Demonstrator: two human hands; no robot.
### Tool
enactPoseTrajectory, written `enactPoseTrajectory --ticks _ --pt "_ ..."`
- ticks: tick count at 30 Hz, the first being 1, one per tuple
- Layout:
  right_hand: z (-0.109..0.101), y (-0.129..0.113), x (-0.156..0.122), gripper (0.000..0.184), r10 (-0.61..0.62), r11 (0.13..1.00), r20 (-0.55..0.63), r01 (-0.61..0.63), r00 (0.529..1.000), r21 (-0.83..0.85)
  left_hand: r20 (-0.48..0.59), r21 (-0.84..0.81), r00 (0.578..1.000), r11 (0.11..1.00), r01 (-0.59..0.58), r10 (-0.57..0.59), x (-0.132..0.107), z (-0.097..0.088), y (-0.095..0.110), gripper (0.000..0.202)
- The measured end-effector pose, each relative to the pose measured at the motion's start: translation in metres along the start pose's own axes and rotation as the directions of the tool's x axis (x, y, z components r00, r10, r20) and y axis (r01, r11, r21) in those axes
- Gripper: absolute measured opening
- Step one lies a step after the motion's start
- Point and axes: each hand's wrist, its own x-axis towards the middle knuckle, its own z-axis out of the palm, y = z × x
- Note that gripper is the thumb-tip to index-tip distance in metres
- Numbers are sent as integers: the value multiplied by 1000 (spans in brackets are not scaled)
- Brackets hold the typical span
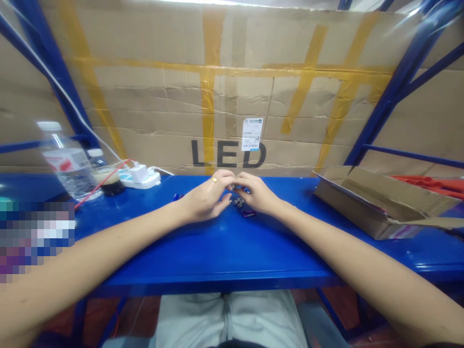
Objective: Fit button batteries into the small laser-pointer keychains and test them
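My left hand (208, 196), with a gold ring on one finger, and my right hand (255, 193) meet at the middle of the blue table (232, 251). Both have their fingers curled in a pinch round a small metal part (234, 186) held between them. Several more small silvery parts (237, 202) lie on the table just under the fingertips. A small purple piece (248, 213) lies by my right wrist, and a little blue piece (176, 196) sits left of my left hand.
A clear water bottle (68, 166) and a dark-liquid bottle (105, 176) stand at the back left beside a white power strip (139, 176). An open cardboard box (380, 203) lies at the right. A taped cardboard wall (232, 87) marked LED backs the table.
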Motion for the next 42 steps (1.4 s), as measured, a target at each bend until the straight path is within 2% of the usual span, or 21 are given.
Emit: enactPoseTrajectory --ticks 15,21,24,26,27,30,31,33,35,37,42 --pt "1 0 0 26 -3 1000 -2 3 1000 -1 -2 9 1000 1000 7 -7 0 -1 -2 46" --pt "-1 -1 1 28 -4 1000 -9 5 1000 14 -8 93 1000 995 25 -24 0 -1 -6 39" --pt "-1 0 2 26 20 1000 -6 -20 1000 18 66 189 993 979 81 -95 -1 -3 -13 27" --pt "-1 1 3 24 77 997 -2 -77 997 30 177 257 962 953 160 -209 -4 -4 -21 22" --pt "0 3 3 23 122 992 4 -122 993 43 246 282 928 937 207 -280 -6 -5 -26 24" --pt "1 8 2 16 302 947 63 -307 951 100 434 308 776 885 349 -457 -17 -3 -41 25" --pt "1 9 2 13 367 919 89 -376 926 119 489 293 732 880 375 -475 -21 -1 -45 25" --pt "2 13 1 13 482 854 121 -496 868 157 568 235 685 887 397 -457 -29 2 -52 26" --pt "2 15 0 18 556 804 113 -567 824 180 590 193 676 890 412 -441 -34 6 -56 28" --pt "2 18 0 21 585 787 94 -592 806 175 588 165 682 890 425 -435 -35 8 -58 29" --pt "3 22 -2 16 544 820 104 -554 832 141 584 103 704 897 429 -404 -32 10 -55 24"
